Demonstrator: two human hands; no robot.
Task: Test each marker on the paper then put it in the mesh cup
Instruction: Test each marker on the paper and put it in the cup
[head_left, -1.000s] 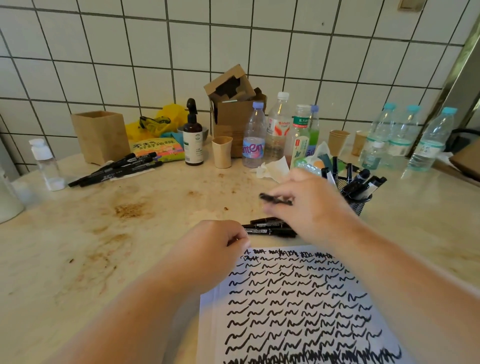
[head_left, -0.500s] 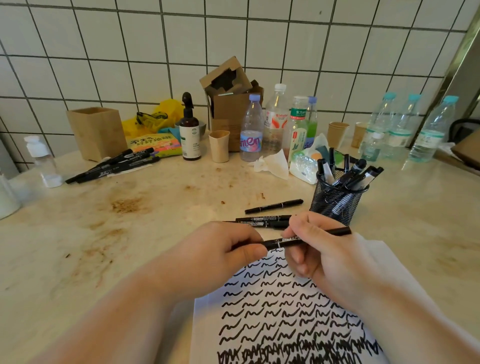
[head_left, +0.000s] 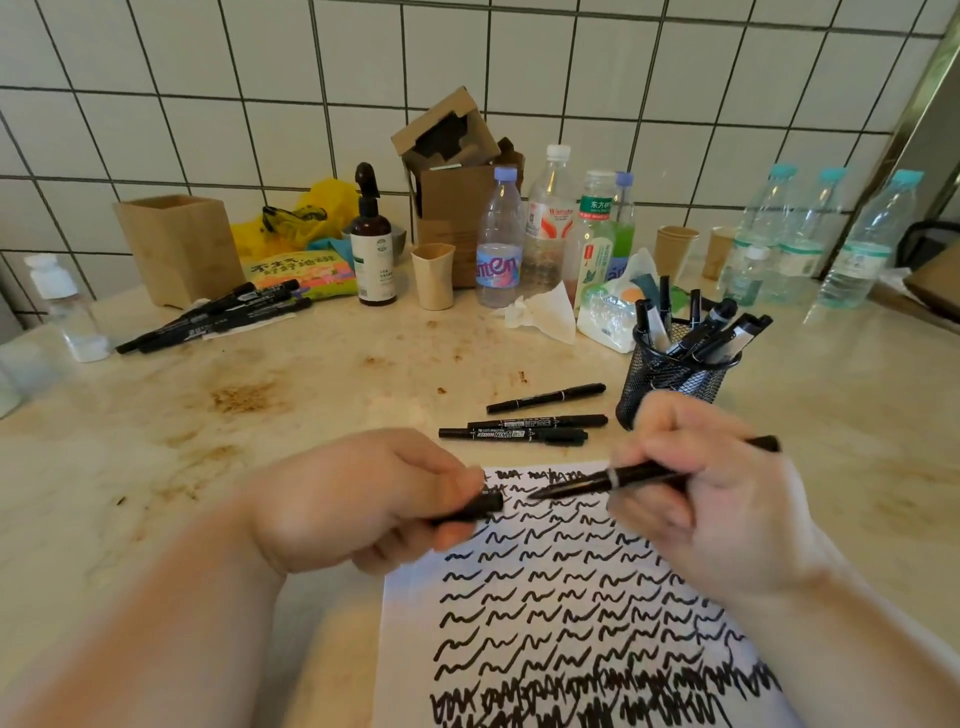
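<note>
My right hand (head_left: 711, 499) grips a black marker (head_left: 644, 475) with its bare tip pointing left over the top of the paper (head_left: 566, 597). My left hand (head_left: 363, 499) pinches the pulled-off black cap (head_left: 475, 506), a short gap from the tip. The white paper is covered with rows of black squiggles. Three more black markers (head_left: 524, 426) lie on the table just beyond the paper. The black mesh cup (head_left: 670, 382) stands behind my right hand and holds several markers.
Another pile of black markers (head_left: 218, 317) lies at the far left by a wooden box (head_left: 176, 244). Bottles (head_left: 498, 239), paper cups, a cardboard box and a tissue pack line the tiled wall. More water bottles (head_left: 810, 234) stand at the back right.
My right hand picked a marker up from the table and brought it over the paper. My left hand took its end, and the cap has come off, the hands now apart.
</note>
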